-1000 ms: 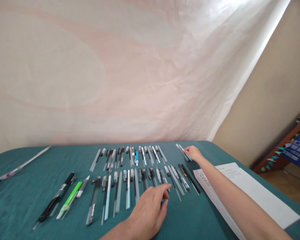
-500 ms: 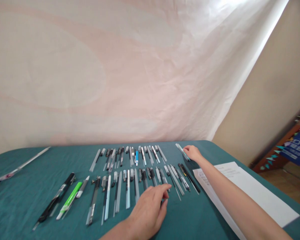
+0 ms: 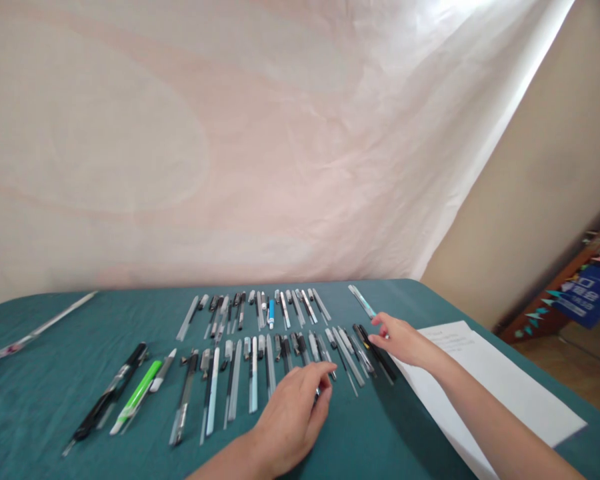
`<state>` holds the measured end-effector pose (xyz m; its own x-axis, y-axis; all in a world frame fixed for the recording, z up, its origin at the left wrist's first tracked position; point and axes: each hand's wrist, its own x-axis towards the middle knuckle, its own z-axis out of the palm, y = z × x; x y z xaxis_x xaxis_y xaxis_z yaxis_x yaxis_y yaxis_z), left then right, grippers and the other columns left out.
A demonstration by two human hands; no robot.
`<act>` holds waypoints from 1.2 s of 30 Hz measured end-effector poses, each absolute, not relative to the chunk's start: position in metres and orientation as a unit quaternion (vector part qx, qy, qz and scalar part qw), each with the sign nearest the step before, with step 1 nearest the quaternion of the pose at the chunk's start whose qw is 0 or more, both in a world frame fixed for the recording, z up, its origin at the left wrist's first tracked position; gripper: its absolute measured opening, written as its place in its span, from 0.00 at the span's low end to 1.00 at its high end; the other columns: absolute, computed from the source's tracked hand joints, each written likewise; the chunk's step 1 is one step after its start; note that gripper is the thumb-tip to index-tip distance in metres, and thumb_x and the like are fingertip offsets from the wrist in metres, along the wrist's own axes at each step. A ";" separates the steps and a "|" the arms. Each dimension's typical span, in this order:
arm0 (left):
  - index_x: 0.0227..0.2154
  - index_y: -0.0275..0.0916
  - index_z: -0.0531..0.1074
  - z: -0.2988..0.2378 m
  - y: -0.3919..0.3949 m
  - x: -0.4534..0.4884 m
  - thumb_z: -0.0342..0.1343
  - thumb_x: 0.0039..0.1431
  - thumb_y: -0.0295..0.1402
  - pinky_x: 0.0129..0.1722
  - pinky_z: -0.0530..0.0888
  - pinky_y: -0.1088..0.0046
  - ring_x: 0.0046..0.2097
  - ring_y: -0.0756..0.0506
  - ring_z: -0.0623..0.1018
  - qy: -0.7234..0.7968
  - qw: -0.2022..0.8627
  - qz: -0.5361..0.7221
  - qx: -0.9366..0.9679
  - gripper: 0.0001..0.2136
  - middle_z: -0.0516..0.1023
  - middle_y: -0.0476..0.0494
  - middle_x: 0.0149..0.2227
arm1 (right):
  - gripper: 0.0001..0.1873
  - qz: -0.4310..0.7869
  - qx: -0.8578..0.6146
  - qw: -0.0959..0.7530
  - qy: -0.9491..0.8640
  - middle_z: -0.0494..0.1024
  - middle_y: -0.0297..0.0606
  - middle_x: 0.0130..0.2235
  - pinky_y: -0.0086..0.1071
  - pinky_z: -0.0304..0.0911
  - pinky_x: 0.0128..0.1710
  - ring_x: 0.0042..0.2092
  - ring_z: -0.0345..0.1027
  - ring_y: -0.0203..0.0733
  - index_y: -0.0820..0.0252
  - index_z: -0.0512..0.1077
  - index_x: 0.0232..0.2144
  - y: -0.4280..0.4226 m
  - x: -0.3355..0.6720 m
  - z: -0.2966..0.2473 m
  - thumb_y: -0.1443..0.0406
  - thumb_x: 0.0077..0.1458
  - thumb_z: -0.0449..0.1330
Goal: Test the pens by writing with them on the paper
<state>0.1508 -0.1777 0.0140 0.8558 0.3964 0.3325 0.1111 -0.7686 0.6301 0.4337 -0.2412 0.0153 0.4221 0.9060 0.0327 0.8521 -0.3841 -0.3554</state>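
My left hand is held low in front of the near row of pens, its index finger stretched out and thumb apart. A small dark and light bit shows in the gap below that finger; whether the hand touches it I cannot tell. My right hand hangs with fingers apart and nothing visible in it, above the right end of the near row, close to a black pen. Just beyond its fingertips, a pale blue pen lies at an angle by itself. Several uncapped pens, such as a white and light-blue one, lie in the near row.
Behind is a second row of pens, with a bright blue pen in it. Leftward lie a green pen, a large black pen and a long thin strip. White paper sheets are under my right forearm.
My right hand has let go of the pale blue pen at the back right and come nearer, its fingers spreading. The left hand has barely moved. The view has shifted slightly.
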 end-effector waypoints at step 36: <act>0.42 0.41 0.65 0.017 -0.178 0.152 0.43 0.60 0.31 0.42 0.66 0.70 0.40 0.47 0.70 0.122 0.335 0.246 0.901 0.10 0.71 0.44 0.38 | 0.18 0.114 -0.807 0.264 -0.515 0.66 0.29 0.23 0.26 0.53 0.26 0.25 0.62 0.35 0.59 0.60 0.41 -0.248 0.397 0.018 0.69 0.44 0.53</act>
<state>0.1519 -0.1784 0.0172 0.8492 0.3847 0.3618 0.0550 -0.7458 0.6639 0.3967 -0.2481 0.0182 0.4434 0.8920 0.0881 0.7712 -0.3295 -0.5446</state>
